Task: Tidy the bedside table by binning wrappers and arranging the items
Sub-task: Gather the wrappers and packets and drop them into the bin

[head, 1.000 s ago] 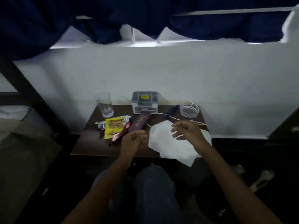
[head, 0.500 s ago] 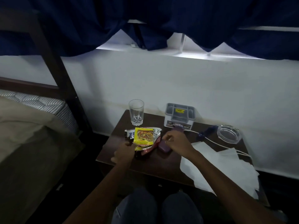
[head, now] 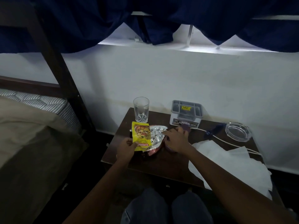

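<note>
1. Knees (head: 166, 207) in dark trousers, at the bottom edge of the view, just before the desk.
2. Desk (head: 161, 165), dark brown wood, set against a white wall (head: 210, 81); a bed (head: 32, 126) with a striped mattress and a beige cover stands to its left.
3. White paper sheets (head: 226, 162), several overlapping, on the right near part of the desk; their corners hang over its front edge.
4. Left hand (head: 126, 147), at the left near part of the desk. Thumb and fingers pinch the lower edge of the yellow packet.
5. Yellow packet (head: 141, 136), printed with a food picture and a red band, held slightly raised over the other wrappers, its top edge near the foot of the glass.
6. Right hand (head: 176, 139), knuckles up, fingers bent down over the purple wrapper. Whether they grip it or only rest on it cannot be told.
7. Purple wrapper (head: 169, 147), lying on the desk, mostly hidden under the right hand.
8. Silver foil wrapper (head: 156, 135), crumpled and torn open, red at its near edge, between the two hands and partly under the yellow packet.
9. White cable (head: 226, 141), running across the desk and over the paper sheets towards the right edge.
10. Glass ashtray (head: 238, 131), clear, at the far right corner.
11. Glass (head: 141, 109), a clear tumbler, upright at the far left corner.
12. Grey organiser box (head: 186, 113), with open compartments and a yellow label, against the wall.
13. Navy curtain (head: 161, 18), hanging above a lit window sill.
</note>
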Available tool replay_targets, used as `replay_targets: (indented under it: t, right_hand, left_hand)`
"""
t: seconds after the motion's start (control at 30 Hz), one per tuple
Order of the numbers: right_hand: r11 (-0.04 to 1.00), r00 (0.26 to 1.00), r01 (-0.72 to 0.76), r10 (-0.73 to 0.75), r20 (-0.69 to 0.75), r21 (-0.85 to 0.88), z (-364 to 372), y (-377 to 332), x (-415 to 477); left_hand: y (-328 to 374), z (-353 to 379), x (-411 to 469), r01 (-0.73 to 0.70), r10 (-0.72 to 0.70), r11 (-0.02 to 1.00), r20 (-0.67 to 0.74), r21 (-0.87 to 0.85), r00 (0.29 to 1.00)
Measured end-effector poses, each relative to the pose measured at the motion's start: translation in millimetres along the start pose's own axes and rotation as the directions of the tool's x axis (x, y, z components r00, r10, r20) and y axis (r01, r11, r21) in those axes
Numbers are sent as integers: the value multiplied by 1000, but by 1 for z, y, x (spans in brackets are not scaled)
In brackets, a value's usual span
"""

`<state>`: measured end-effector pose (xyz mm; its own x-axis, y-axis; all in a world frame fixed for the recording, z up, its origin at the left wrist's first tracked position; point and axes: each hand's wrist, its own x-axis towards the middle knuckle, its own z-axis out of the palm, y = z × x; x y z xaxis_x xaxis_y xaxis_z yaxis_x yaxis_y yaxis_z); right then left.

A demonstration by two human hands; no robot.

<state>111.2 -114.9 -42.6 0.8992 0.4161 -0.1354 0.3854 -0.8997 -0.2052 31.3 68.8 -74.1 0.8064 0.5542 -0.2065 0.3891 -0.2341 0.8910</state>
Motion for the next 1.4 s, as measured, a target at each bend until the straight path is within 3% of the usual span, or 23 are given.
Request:
replay_targets:
  t: [0.2, 0.4, 0.53, 0.77, 0.9, 1.0, 1.1, 1.27, 1.4]
  right_hand:
    - [994, 981, 20, 2, -194, 111, -2, -7, 1]
    - [970, 909, 119, -21, -417, 211, -18, 0, -15]
    - [951, 846, 164, 1, -533, 262, -33, 31, -42]
    - [964, 700, 182, 13, -714, 196, -77, 128, -127]
    - [950, 683, -28, 245, -688, 310, -80, 211, -181]
    - [916, 625, -150, 379, -682, 372, -75, 266, -229]
    - [828, 533, -343, 560, -634, 444, -58, 315, -272]
    - [618, 412, -654, 775, -479, 437, -2, 367, -324]
    - [538, 442, -759, 840, -315, 368, 44, 379, -342]
  left_hand:
    - [14, -37, -13, -75, 62, 983, -88, -165, 994]
    - [33, -64, -20, -141, 79, 944, -212, -297, 974]
    - [55, -56, -38, -149, 89, 917, -173, -369, 981]
    - [92, -2, -86, -116, 159, 897, 66, -427, 985]
    - [108, 53, -128, -92, 192, 892, 185, -443, 964]
    - [112, 100, -166, -63, 203, 909, 305, -412, 930]
    - [108, 142, -206, 49, 151, 911, 443, -409, 883]
    - [81, 185, -262, 173, 50, 923, 554, -343, 831]
    - [62, 196, -278, 166, 13, 962, 641, -218, 767]
